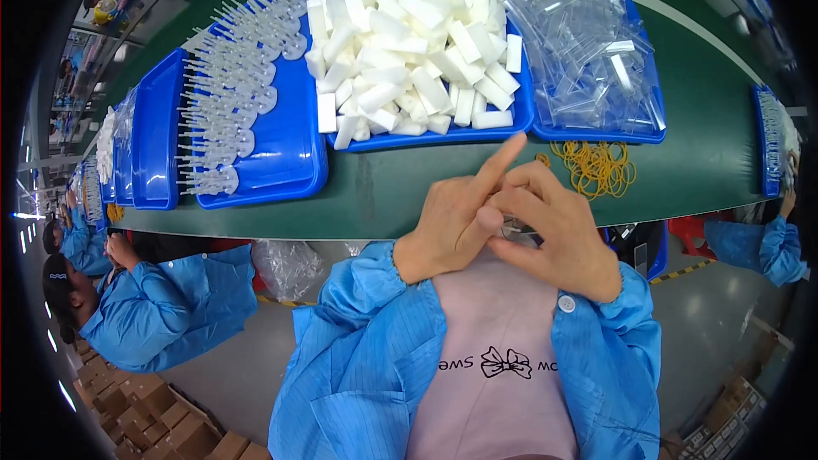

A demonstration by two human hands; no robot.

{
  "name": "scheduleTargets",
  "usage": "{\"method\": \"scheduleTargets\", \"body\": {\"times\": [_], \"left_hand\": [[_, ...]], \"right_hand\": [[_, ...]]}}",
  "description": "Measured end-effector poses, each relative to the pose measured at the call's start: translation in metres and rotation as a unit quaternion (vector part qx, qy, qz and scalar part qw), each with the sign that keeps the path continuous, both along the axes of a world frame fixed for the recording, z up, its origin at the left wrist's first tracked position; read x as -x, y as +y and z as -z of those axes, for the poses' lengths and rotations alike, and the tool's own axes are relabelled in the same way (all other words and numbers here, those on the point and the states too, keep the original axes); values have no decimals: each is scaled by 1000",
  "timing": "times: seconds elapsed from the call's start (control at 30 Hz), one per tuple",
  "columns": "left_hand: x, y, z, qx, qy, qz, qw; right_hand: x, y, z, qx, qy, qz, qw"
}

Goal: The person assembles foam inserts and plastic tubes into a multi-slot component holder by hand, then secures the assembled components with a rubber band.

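Blue trays line the green tabletop: one heaped with white foam blocks, one of clear plastic sleeves, one of white plastic sticks. Yellow rubber bands lie near the hands. Left hand, forefinger outstretched, presses against the curled right hand above a pink apron; whether they hold anything is hidden. Blue-sleeved co-workers sit on either side.

Small clear piece pinched between hands, mostly hidden.
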State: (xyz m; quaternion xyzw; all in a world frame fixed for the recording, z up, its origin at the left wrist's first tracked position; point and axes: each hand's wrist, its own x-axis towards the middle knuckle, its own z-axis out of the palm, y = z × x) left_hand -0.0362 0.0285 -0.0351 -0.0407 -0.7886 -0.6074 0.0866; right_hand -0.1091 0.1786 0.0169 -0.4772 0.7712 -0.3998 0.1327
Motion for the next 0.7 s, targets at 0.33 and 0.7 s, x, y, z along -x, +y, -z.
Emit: {"method": "scheduleTargets", "body": {"times": [0.33, 0.7], "left_hand": [[-36, -85, -13, 111, 131, -352, 920], [-98, -156, -7, 254, 23, -602, 757]], "right_hand": [[256, -59, -81, 39, 141, 139, 979], [438, -131, 10, -209, 203, 208, 934]]}}
